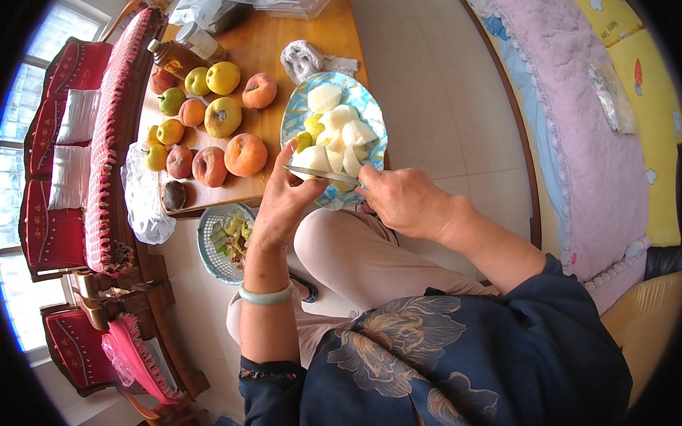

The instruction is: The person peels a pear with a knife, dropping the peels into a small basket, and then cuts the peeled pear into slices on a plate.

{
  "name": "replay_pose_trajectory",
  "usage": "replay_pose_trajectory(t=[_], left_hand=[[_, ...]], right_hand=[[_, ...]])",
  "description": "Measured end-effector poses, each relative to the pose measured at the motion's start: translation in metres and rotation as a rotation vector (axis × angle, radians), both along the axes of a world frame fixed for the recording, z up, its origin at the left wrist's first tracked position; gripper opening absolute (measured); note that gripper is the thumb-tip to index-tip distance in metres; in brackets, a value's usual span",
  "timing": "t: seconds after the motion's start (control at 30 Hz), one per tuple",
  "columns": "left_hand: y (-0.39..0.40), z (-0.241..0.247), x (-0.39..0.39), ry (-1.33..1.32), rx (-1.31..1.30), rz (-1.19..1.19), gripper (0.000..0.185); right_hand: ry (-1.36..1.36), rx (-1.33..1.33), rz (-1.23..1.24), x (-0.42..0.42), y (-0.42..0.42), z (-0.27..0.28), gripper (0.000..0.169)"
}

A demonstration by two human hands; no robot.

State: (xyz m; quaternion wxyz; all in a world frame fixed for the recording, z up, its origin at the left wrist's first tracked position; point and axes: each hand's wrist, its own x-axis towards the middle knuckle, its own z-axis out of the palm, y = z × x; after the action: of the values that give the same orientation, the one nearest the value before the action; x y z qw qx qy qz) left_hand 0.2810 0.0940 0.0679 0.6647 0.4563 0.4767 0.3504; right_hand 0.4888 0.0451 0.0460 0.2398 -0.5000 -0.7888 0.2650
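Observation:
A blue-and-white patterned plate (374,113) lies at the table's near right corner, bearing several pale peeled fruit pieces (339,117) and some yellow-green ones (314,125). My left hand (289,186) holds a large peeled fruit piece (311,159) over the plate's near left side, fingers and thumb around it. In my right hand (402,199) is a small knife (320,174), its handle mostly hidden by the fingers. The blade points left and lies across the near side of the held piece, close to my left thumb. How deep the blade sits cannot be told.
Several peaches (246,154) and yellow-green fruits (223,117) stand on the wooden table (278,32), left of the plate. Behind are a crumpled grey cloth (302,59), a brown bottle (177,58) and a jar (200,40). A basket (210,257) with peelings stands on the floor below the table edge.

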Motion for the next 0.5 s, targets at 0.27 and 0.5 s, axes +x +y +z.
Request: replay_pose_trajectory(t=[0.27, 0.5], left_hand=[[0.0, -0.005, 0.007, 0.02, 0.036, 0.07, 0.085], [-0.002, -0.014, 0.016, 0.261, 0.188, 0.171, 0.086]], right_hand=[[-0.018, -0.043, -0.007, -0.001, 0.002, -0.004, 0.02], [0.007, -0.137, -0.035, -0.007, 0.006, -0.008, 0.02]])
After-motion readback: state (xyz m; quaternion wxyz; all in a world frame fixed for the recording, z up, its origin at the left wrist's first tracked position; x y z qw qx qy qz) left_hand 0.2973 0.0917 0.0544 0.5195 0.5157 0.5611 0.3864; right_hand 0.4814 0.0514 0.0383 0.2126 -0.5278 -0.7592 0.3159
